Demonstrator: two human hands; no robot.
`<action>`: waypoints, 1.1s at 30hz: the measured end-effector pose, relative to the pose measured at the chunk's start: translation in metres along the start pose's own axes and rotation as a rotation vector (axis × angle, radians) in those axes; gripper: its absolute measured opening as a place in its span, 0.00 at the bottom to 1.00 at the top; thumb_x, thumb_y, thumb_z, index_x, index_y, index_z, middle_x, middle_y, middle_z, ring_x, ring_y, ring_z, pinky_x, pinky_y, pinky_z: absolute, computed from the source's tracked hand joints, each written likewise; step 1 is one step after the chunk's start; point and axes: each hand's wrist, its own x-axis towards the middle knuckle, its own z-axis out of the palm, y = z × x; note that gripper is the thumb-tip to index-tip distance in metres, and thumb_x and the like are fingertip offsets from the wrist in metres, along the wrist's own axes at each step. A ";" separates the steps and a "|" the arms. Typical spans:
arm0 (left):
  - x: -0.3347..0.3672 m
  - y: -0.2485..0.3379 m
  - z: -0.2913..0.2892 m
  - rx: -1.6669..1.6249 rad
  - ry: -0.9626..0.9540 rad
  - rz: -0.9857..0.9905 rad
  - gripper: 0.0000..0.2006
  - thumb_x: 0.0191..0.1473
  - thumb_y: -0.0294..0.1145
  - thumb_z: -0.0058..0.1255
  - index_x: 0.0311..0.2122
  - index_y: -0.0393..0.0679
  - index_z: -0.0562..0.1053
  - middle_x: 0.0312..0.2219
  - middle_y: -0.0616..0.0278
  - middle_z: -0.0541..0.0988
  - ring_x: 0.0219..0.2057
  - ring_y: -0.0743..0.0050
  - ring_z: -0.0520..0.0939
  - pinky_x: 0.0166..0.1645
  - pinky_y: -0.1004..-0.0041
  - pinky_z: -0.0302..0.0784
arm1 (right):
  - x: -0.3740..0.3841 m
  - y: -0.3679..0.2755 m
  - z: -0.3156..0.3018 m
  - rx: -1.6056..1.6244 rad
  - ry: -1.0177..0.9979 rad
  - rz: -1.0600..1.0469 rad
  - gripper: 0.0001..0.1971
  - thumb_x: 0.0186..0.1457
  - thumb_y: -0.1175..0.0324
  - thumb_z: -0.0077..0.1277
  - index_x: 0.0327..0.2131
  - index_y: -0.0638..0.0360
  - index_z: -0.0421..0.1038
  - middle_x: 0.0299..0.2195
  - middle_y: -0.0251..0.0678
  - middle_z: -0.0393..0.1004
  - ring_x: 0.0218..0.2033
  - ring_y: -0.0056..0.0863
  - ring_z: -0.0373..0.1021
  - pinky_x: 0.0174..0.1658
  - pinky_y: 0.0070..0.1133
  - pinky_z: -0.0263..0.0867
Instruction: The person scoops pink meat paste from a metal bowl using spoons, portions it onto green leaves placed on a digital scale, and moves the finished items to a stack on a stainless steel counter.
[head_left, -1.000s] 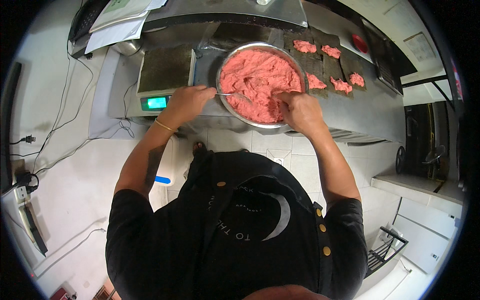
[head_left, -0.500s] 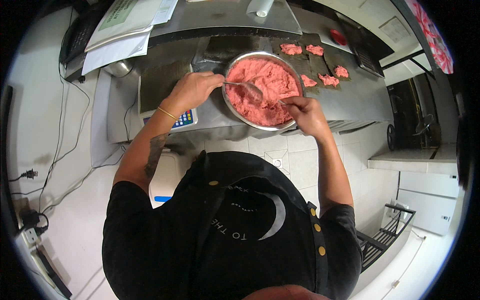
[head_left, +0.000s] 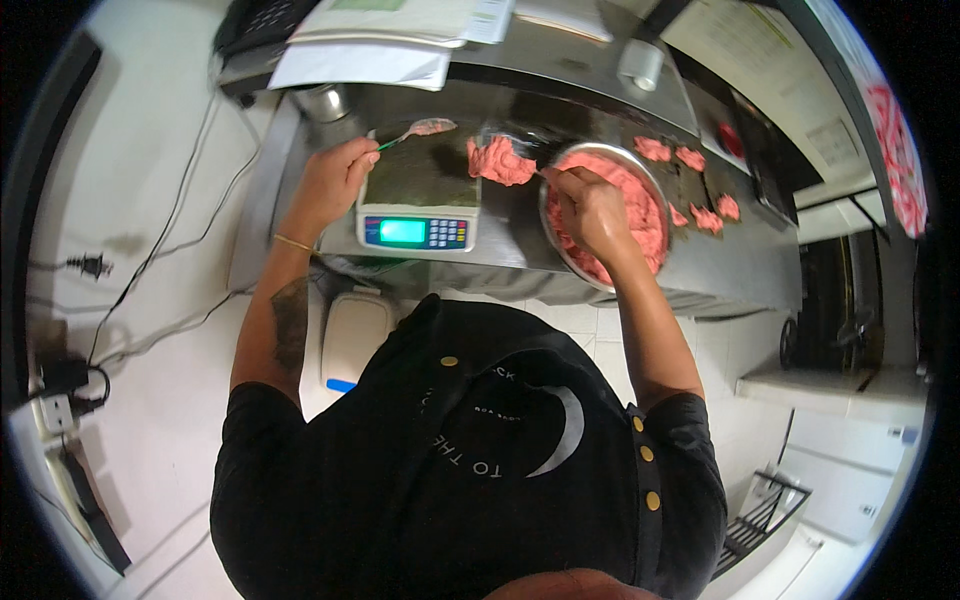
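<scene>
My left hand (head_left: 335, 180) is closed on the handle of a spoon (head_left: 432, 127), its bowl smeared with pink paste, above the kitchen scale (head_left: 420, 180). The scale has a dark sheet on its pan and a lit green display. My right hand (head_left: 592, 208) grips the handle of a second utensil, mostly hidden under a large lump of pink paste (head_left: 500, 162). That lump hangs between the scale and the steel bowl (head_left: 662, 200). More of the pink, minced-meat-like paste (head_left: 640, 215) fills the bowl, partly hidden by my right hand.
Several small pink portions (head_left: 705, 219) lie on dark sheets at the right of the steel counter (head_left: 515, 235). A metal container (head_left: 323, 102) stands behind the scale's left corner. Papers (head_left: 365, 62) and a white roll (head_left: 641, 64) rest on the raised shelf.
Both hands were at the bowl. My left hand has moved its spoon left over the scale, while my right has lifted a lump out leftward. The scale's display now shows lit; the view has shifted.
</scene>
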 end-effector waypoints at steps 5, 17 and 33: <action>-0.024 -0.046 -0.010 0.041 0.151 -0.009 0.11 0.66 0.35 0.53 0.46 0.39 0.79 0.30 0.52 0.84 0.27 0.61 0.83 0.35 0.67 0.79 | 0.052 -0.021 0.054 -0.006 -0.154 -0.157 0.20 0.55 0.76 0.52 0.50 0.51 0.80 0.35 0.45 0.79 0.37 0.47 0.78 0.40 0.38 0.75; -0.040 -0.067 0.008 0.274 -0.080 0.066 0.10 0.65 0.34 0.50 0.45 0.43 0.77 0.38 0.49 0.82 0.38 0.40 0.84 0.41 0.51 0.81 | 0.066 -0.009 0.142 0.067 -0.216 -0.158 0.18 0.58 0.74 0.49 0.50 0.49 0.81 0.43 0.46 0.81 0.42 0.49 0.78 0.47 0.37 0.75; -0.024 -0.089 0.019 0.339 -0.126 0.157 0.07 0.60 0.28 0.46 0.41 0.43 0.75 0.35 0.48 0.81 0.38 0.40 0.84 0.41 0.50 0.80 | 0.042 -0.033 0.090 0.040 -0.082 -0.079 0.22 0.52 0.80 0.51 0.51 0.55 0.80 0.39 0.48 0.79 0.43 0.48 0.76 0.47 0.37 0.73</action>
